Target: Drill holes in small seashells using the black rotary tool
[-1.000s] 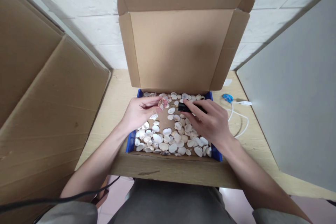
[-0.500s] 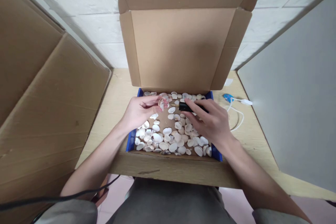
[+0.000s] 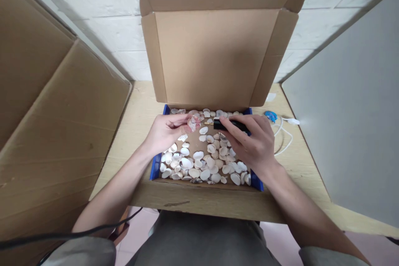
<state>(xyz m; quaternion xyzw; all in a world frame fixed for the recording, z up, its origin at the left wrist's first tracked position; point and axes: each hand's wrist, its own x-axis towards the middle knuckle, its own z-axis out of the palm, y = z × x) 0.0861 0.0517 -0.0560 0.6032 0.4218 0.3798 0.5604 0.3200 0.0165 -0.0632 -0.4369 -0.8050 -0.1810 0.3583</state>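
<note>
Left sleeve (image 3: pixel 82 252): plain grey fabric, ending near the elbow. Right sleeve (image 3: pixel 330 256): matching grey, likewise short. Front garment (image 3: pixel 202 243): grey, matt, darker toward its far edge; whether shirt, apron or trousers cannot be determined. Forearms bare, tapering to the wrists. Left hand (image 3: pixel 163 133) and right hand (image 3: pixel 254 139): ungloved.

Even, moderately bright light; soft shadow on cardboard lid (image 3: pixel 215 58); wide-angle stretch at edges; held shell (image 3: pixel 192 123) smeary.
</note>
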